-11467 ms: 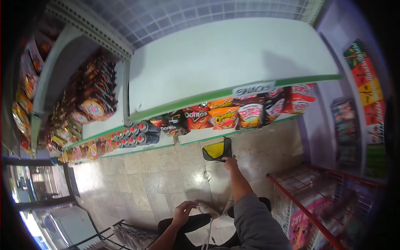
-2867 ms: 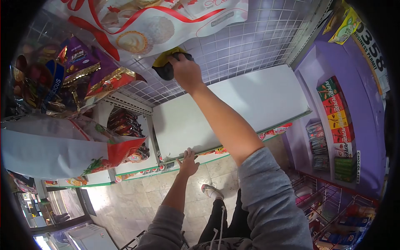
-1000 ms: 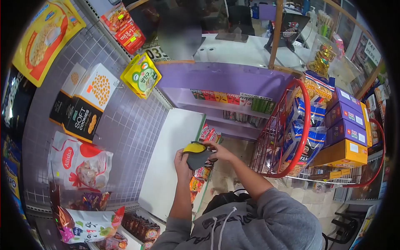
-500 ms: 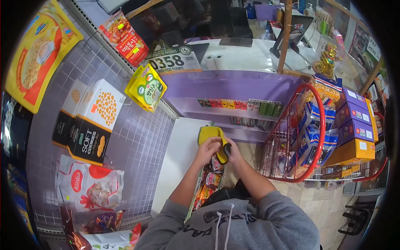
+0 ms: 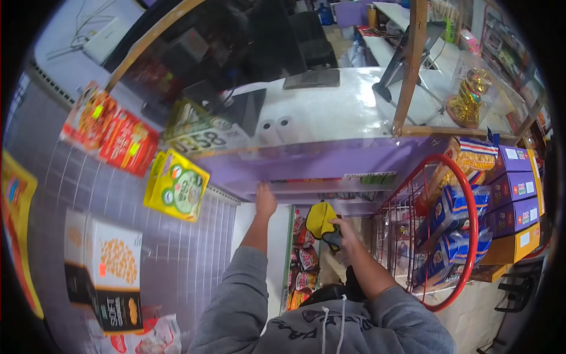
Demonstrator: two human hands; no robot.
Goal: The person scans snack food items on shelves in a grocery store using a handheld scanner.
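A yellow cloth with a dark grey side (image 5: 321,219) is bunched in my right hand (image 5: 345,232), held over the gap beside a low rack of snack packs (image 5: 305,258). My left hand (image 5: 265,199) reaches forward to the left end of the purple counter's shelf (image 5: 289,192), its fingers stretched out and holding nothing visible. Right of those fingers, a row of small red and yellow boxes (image 5: 318,180) lines the shelf. Below my left forearm stands a white surface (image 5: 244,221).
A red wire basket rack (image 5: 474,218) with noodle packs and purple boxes (image 5: 522,183) stands to the right. On the left, a grid wall (image 5: 177,259) carries cookie boxes (image 5: 121,259) and yellow packets (image 5: 177,186). Above the counter are clear panels in a wooden frame (image 5: 411,71).
My left hand has let go of the yellow cloth and moved forward to the shelf. My right hand keeps the cloth and has shifted right. The view has tilted toward the counter top.
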